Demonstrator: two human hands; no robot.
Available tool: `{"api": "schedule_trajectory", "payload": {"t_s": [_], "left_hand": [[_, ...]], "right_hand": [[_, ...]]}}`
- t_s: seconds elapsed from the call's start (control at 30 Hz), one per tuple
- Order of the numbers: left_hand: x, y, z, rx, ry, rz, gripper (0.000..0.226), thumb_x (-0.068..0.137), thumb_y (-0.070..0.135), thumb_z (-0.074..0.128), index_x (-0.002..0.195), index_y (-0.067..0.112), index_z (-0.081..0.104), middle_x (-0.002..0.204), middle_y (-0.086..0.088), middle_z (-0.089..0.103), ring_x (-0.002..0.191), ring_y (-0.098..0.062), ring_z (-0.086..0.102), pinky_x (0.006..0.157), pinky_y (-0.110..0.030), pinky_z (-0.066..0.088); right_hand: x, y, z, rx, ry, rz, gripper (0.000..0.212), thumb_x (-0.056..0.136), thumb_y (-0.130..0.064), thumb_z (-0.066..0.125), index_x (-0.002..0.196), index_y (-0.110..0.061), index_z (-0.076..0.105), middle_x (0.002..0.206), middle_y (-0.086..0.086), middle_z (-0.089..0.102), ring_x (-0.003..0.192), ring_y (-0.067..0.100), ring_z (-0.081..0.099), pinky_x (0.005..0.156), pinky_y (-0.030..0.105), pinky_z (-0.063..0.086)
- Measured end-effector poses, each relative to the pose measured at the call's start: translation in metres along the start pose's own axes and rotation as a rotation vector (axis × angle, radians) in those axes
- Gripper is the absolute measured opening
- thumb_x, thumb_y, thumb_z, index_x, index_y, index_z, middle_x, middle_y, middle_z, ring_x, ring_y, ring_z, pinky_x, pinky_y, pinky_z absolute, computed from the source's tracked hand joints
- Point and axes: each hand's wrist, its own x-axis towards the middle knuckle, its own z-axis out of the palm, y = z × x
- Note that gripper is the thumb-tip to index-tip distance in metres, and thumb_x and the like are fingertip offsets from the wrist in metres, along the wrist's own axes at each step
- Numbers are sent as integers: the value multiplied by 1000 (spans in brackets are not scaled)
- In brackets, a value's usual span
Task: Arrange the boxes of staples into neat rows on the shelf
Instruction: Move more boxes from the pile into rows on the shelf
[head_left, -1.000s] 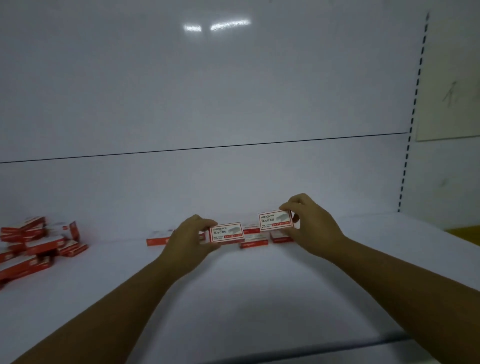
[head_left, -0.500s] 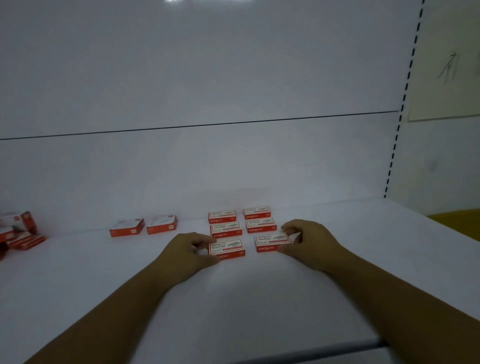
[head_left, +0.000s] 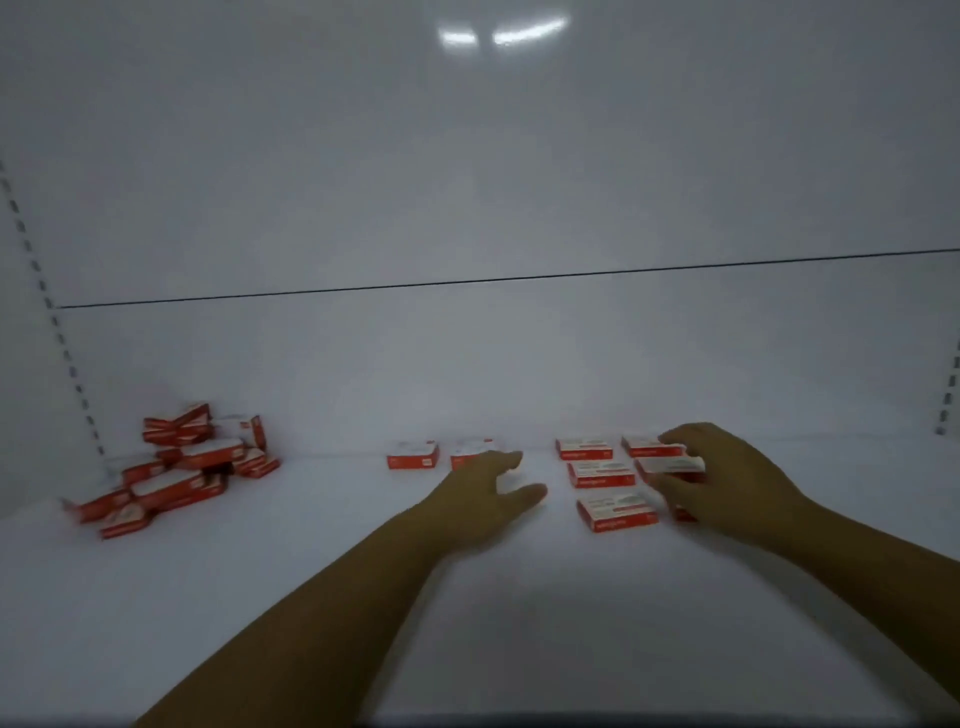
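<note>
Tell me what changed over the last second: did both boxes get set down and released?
Both boxes came down from mid-air onto the shelf. The left hand has let go of the front left box and drawn away leftward, open. The right hand still covers the front right box; whether it is released cannot be told. The pile of boxes at far left and the two boxes at the back stayed put.

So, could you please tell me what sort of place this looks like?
Probably a shop or stockroom display unit: a bare white shelf, slotted uprights for adjustable shelving at the back panel's edges, and many identical red staple boxes, some in rows, others in a heap.
</note>
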Motion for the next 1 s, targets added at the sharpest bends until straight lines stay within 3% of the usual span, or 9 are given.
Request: {"api": "schedule_trajectory", "payload": {"t_s": [0.13, 0.3, 0.5, 0.7, 0.8, 0.9, 1.0], "left_hand": [[-32, -68, -77, 386, 117, 60, 64, 89, 53, 42, 143, 22, 26, 154, 2, 21, 142, -12, 9, 113, -33, 12], [-98, -174, -162, 611, 147, -49, 61, 91, 51, 38, 143, 20, 26, 154, -2, 22, 142, -18, 10, 114, -37, 10], [-154, -269, -236, 468, 270, -152, 46, 86, 48, 48, 125, 24, 50, 124, 2, 53, 117, -19, 46, 95, -31, 38], [-157, -322, -267, 216, 391, -233, 37, 83, 33, 63, 118, 25, 58, 128, 2, 56, 96, 4, 49, 80, -11, 36], [-140, -336, -276, 86, 429, -310, 47, 81, 30, 66, 125, 27, 51, 136, 2, 49, 109, -8, 47, 84, -17, 38], [-117, -349, -280, -40, 377, -389, 65, 75, 38, 72, 132, 27, 43, 139, 0, 44, 99, -7, 46, 60, -8, 38], [-103, -354, -274, -119, 344, -518, 91, 58, 55, 77, 135, 26, 38, 137, -4, 44, 88, -8, 49, 53, -14, 41]], "right_hand": [[23, -112, 32, -37, -133, -164, 59, 84, -50, 56, 136, -30, 37, 151, -5, 29, 135, 16, 31, 109, 34, 26], [40, -242, 105, -141, -266, -389, 63, 87, -51, 50, 142, -32, 26, 156, -6, 11, 141, 15, 16, 113, 37, 20], [53, -344, 172, -121, -337, -481, 61, 88, -49, 48, 142, -32, 26, 156, -5, 13, 142, 15, 15, 113, 36, 18], [67, -382, 210, -99, -354, -440, 64, 88, -47, 49, 144, -29, 23, 155, -5, 18, 140, 15, 20, 113, 35, 21], [75, -389, 223, -59, -329, -422, 65, 88, -46, 50, 144, -28, 21, 155, -5, 18, 139, 14, 22, 112, 32, 22], [93, -395, 234, -4, -281, -416, 65, 88, -42, 52, 144, -30, 20, 155, -4, 16, 139, 15, 22, 111, 34, 25], [114, -398, 245, 45, -240, -442, 61, 89, -38, 52, 143, -28, 23, 154, -3, 22, 137, 16, 28, 109, 35, 29]]}}
